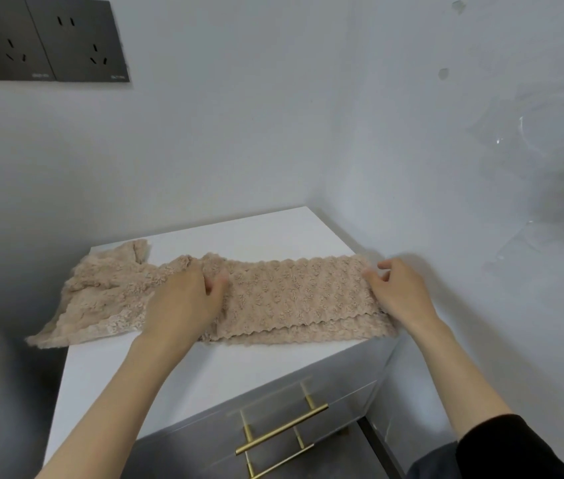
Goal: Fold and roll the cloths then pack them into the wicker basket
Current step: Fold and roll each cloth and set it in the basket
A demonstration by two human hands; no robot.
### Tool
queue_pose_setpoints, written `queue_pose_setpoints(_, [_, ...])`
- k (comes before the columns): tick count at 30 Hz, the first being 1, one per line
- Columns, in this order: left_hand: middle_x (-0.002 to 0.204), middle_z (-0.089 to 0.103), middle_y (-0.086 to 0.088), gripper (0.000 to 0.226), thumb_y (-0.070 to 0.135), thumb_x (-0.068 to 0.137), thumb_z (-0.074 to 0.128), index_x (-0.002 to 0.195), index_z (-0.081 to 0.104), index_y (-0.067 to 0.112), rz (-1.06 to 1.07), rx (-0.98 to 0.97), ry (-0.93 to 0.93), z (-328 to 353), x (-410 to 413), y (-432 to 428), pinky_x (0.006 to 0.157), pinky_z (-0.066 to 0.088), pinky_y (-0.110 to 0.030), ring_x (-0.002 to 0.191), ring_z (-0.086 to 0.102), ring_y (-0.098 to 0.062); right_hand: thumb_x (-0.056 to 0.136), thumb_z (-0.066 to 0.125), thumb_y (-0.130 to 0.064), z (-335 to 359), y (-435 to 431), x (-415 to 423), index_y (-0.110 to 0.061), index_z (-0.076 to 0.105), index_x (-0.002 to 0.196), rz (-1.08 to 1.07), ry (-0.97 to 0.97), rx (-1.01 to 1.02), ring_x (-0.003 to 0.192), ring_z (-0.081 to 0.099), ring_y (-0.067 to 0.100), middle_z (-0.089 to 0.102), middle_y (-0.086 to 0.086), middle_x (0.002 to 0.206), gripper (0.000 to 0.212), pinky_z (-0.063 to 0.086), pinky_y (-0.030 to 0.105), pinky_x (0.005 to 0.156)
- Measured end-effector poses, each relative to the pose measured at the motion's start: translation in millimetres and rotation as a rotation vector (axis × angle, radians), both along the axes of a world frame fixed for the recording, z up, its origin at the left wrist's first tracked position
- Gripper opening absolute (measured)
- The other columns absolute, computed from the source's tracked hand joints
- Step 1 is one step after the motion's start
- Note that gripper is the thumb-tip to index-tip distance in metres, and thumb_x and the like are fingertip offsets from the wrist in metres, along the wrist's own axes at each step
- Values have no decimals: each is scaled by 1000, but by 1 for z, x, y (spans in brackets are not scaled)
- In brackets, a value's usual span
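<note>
The head view looks down on a beige cloth (pixel 294 292) with a bumpy, scalloped knit. It lies stretched across the back half of a white cabinet top (pixel 156 375). The right half of the cloth is doubled over into a long flat band, with one scalloped edge lying just behind the other along the near side. The left part is looser and rumpled, and one corner hangs over the cabinet's left edge.

The left hand (pixel 180 302) rests on the cloth near its middle, palm down. Its fingers are bent and its thumb (pixel 220 283) presses in against them, bunching a ridge of fabric. The right hand (pixel 403 295) is at the right end of the band, beside the wall (pixel 239 133). Its fingers (pixel 372 273) curl down onto the folded end and the thumb is raised just behind them, so it appears to pinch that edge. A dark sleeve (pixel 515 447) covers the right forearm near the elbow.

Below the top, the drawer fronts carry two brass bar handles (pixel 282 430). Dark wall sockets (pixel 42 39) sit at the upper left. Something clear and blurred (pixel 532 150) stands at the right; I cannot tell what it is.
</note>
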State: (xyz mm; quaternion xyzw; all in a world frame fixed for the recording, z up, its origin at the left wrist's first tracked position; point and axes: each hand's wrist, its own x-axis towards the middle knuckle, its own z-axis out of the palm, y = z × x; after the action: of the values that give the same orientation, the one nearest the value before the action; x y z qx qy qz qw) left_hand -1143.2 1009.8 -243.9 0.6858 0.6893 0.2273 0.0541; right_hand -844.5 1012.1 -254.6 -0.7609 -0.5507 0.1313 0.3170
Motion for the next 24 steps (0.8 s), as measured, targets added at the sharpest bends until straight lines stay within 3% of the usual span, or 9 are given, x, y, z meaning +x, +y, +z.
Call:
queue_pose_setpoints(4, [50,46,2,56,57,92,44,59,44,13,40,-101,53,-2,2,-8,51,38,-27,48,47,-18,94,50,-40,0,-2,2,-7,58,87,-9,-54,-91,85,58,29,62,6,81,35,41,34,67])
queue_pose_setpoints(8, [48,50,0,54,50,93,49,55,48,12,32,-113,43,-2,2,-6,52,45,-28,51,55,-22,92,51,-40,1,-3,4,-17,52,88,-47,-24,-62,85,56,25,61,0,85,23,40,33,66])
queue_pose_setpoints(13, [60,56,-3,29,34,97,51,78,47,12,-26,-24,-161,-2,2,-2,49,36,-30,54,52,-17,93,52,-36,4,-8,5,-18,54,88,-11,9,31,84,55,22,57,-4,82,19,40,33,68])
queue_pose_setpoints(17, [55,60,-4,22,29,97,51,86,43,12,-103,26,-426,2,-3,1,48,37,-28,45,53,-14,93,53,-38,11,-19,6,-20,53,85,6,115,126,74,57,13,60,-5,79,19,37,30,60])
queue_pose_setpoints(21, [75,58,-7,17,25,95,55,96,42,14,-112,72,-475,2,-10,1,50,37,-27,57,51,-19,94,51,-38,11,-35,5,-22,50,83,47,127,112,68,61,20,62,3,68,19,42,31,60])
queue_pose_setpoints(24, [80,57,-7,19,22,94,58,102,44,13,-128,80,-443,2,-14,-4,52,38,-28,61,54,-21,95,49,-37,6,-45,4,-21,48,84,67,66,91,60,55,19,56,2,60,19,40,33,58])
